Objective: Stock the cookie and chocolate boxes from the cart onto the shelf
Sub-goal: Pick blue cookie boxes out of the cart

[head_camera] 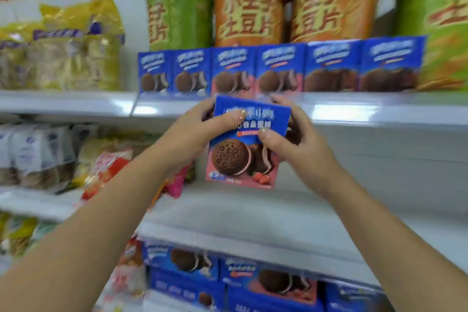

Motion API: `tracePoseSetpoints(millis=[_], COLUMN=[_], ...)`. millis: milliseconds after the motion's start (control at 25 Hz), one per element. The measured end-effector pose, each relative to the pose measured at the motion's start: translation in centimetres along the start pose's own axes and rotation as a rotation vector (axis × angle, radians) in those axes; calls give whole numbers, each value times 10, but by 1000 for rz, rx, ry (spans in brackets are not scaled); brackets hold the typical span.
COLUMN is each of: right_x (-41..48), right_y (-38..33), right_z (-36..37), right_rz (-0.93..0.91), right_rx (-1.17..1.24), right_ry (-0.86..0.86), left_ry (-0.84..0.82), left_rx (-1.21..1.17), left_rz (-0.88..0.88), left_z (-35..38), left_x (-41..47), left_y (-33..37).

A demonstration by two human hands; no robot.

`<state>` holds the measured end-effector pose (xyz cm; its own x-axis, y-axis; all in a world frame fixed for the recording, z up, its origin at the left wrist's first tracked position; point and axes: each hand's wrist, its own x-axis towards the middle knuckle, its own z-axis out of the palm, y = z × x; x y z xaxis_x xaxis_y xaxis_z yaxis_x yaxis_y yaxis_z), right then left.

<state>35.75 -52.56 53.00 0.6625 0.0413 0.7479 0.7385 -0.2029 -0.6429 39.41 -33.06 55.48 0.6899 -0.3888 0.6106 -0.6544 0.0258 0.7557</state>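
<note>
I hold a blue and pink cookie box upright in front of the shelves with both hands. My left hand grips its left edge, thumb across the blue top of the front. My right hand grips the right edge, thumb on the front. Just above it, a row of several matching blue cookie boxes stands along the front of the upper shelf. The middle shelf board lies bare behind and below the held box.
Large green and orange snack tubs stand behind the cookie row. Yellow bagged snacks fill the upper shelf's left. Packets crowd the middle shelf's left. More blue cookie boxes sit on the bottom shelf.
</note>
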Motion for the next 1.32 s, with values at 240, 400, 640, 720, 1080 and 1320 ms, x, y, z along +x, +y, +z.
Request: tracePoseSetpoints(millis=[240,400,640,720,1080,1320], right_x=[39,60,120,147,208,197], right_y=[-82,-111,-111,-113,-106,-100], right_z=[-129,-186,-168,-169,-145,-169], right_rz=[-164,-184,-104,-99,462,537], right_rx=[-183,-206,-272,-530,-1296,-1134], right_ry=[109,151,25,44,-504,-459], left_ry=[-144,-96,-106,-5,110,79], left_rx=[71,100,-29,-94,-77,-62], left_rz=[266,257,267,250,192,196], left_z=[90,114,78,55,-6,5], left_x=[96,137,161,160,151,155], left_y=[93,122,111,107,98,94])
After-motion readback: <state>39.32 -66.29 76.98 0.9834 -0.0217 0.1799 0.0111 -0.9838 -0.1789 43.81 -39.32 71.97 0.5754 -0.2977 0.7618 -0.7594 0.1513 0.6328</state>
